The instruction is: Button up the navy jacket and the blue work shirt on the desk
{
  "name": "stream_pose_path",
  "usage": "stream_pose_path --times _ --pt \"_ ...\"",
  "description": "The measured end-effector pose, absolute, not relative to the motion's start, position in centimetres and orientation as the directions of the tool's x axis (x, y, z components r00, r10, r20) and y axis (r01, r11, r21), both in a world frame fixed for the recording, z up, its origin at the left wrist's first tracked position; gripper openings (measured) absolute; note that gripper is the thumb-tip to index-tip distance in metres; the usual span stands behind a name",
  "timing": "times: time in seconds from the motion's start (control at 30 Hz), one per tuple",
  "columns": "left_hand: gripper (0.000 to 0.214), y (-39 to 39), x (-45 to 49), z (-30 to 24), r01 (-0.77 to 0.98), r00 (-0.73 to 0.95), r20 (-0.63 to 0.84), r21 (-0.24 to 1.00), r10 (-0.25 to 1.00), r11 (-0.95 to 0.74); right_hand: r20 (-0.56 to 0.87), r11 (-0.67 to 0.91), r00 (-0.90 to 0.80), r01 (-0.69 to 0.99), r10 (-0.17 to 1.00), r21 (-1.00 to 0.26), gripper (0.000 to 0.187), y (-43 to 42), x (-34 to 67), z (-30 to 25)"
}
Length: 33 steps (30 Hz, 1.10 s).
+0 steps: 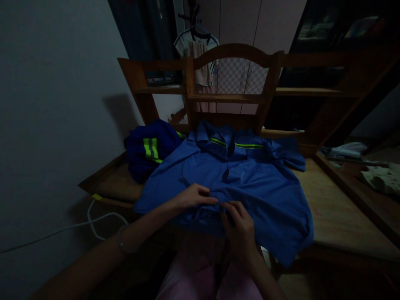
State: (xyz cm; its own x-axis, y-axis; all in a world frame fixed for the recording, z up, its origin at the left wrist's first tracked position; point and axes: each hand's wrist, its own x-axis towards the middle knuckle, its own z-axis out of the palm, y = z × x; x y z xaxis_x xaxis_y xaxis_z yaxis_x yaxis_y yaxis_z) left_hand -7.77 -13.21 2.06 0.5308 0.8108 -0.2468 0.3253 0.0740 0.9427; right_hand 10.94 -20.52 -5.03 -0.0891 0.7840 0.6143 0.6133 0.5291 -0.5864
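Blue shirt (193, 166) lies spread on the wooden desk (331, 208), collar at the far side, lower edge toward the person and overhanging the near side. Both grips are at its lower middle, with most of the cloth beyond them. Right grip (239, 225): thumb and index pinched on a bit of the shirt near the front edge. Left grip (196, 196): fingertips on the cloth just beside the right ones, thumb and finger slightly apart; can't tell if it's clamped on fabric. Counts: one blue shirt, two yellow-green stripes on its chest, one each side of the front opening; one dark blue garment (137, 143) bunched left of the shirt, near the wall; one white cable (71, 227) at the left; one white top (184, 41) with dark trim, hung up behind the desk. Clear round band (126, 246) on the left wrist, one only. Materials: shirt is matte woven cloth, flat at the sides, wrinkled and gathered around the fingers; pale print by the collar, too small to read. Dark garment is a rounded heap, with a yellow-green and grey banded patch on top. Desk top is pale grained wood; the darker wooden shelf unit (231, 98) at the back has an arched top rail. Cabinet doors (233, 77) behind it carry a pink-and-white check.
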Motion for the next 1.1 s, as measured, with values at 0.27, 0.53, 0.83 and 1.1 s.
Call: stream_pose_path --times 0.27,0.53,0.83,1.1 --pt "0.04 -11.6 -7.9 2.8 0.423 0.645 -0.344 0.904 0.682 0.057 0.598 0.549 -0.071 0.494 0.798 -0.674 0.021 -20.9 11.5 -4.5" --pt "0.041 -11.5 -8.0 2.3 0.519 0.677 -0.417 0.855 0.606 0.008 0.548 0.53 -0.088 0.421 0.832 -0.736 0.018 -21.2 11.7 -3.4" --pt "0.034 -12.3 -7.3 3.6 0.496 0.763 -0.425 0.868 0.486 -0.018 0.5 0.547 -0.222 0.362 0.837 -0.755 0.022 -21.9 12.4 -2.0" --pt "0.038 -12.6 -6.9 2.6 0.478 0.672 -0.399 0.877 0.624 0.046 0.474 0.539 -0.26 0.342 0.841 -0.77 0.023 -21.8 13.1 -1.9"
